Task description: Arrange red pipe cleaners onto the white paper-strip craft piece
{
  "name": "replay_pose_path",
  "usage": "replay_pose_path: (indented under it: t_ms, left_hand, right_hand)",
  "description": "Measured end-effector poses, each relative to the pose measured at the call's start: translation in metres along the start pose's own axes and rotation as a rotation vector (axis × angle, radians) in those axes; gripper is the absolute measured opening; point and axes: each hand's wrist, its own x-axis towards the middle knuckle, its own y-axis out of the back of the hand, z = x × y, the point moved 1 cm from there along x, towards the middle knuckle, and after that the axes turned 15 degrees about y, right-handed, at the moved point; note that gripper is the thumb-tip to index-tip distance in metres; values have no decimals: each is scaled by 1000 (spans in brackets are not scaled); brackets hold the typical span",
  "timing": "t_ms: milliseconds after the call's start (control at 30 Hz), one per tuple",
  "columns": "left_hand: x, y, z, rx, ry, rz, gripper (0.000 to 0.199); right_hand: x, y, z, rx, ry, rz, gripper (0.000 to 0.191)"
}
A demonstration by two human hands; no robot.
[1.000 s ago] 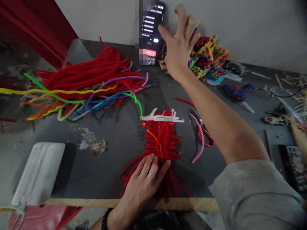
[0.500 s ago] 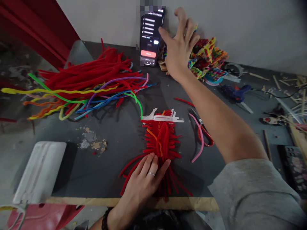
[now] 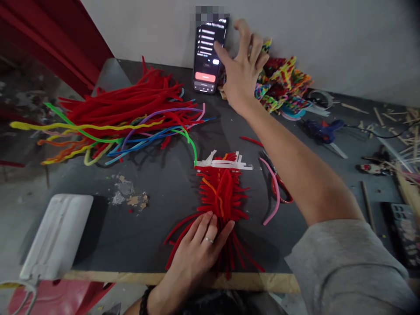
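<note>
The red pipe-cleaner piece (image 3: 220,197) lies flat in the middle of the dark tabletop (image 3: 157,183), close to the near edge. Its top end is bound by a white strip (image 3: 226,162), and 1 orange stem runs down its middle. The left hand (image 3: 197,249) lies flat on the lower end of this piece, fingers spread and pressing the long loose red stems against the tabletop. It grips nothing; it only holds the piece down.

The right hand (image 3: 243,72) is stretched far forward with the fingers spread apart and empty. Its thumb is at the screen of a phone (image 3: 209,54) that leans upright against the wall. Just behind and to the right of this hand is a heap of multicoloured twisted stems (image 3: 282,85).

To do this well, I think the left hand should keep even pressure so the piece does not shift while the body leans forward, and the right hand should touch the screen lightly so the phone does not slide or fall.

Red-handled scissors (image 3: 278,183) and a pink stem (image 3: 274,192) lie just right of the piece. A large pile of loose pipe cleaners (image 3: 124,113), mostly red, lies to the far left, and a blue glue gun (image 3: 320,131) is to the right.
</note>
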Motion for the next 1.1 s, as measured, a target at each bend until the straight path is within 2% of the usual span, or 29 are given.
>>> replay_pose_path:
  t_ms: [167,333,500,633,700,833,1100]
  left_hand:
    - [1,0,1,-7,4,8,57]
    - [1,1,1,-14,5,10,56]
    - [0,0,1,4,-6,4,58]
    - [0,-1,1,24,-5,14,60]
    - [0,-2,2,30,-7,10,60]
    - [0,-2,2,16,1,-4,60]
    - [0,-1,2,12,11,9,61]
  right_hand:
    - [-3,-2,-2,-199,29,-77,78]
    - [-7,-5,2,-119,29,93,56]
    - [-6,-20,12,-125,68,139,61]
    - [-8,-20,11,-114,53,222,61]
    - [-11,-14,9,-81,58,206,53]
    - [-18,-3,8,-20,78,87,37]
    - [-19,1,8,229,38,55,32]
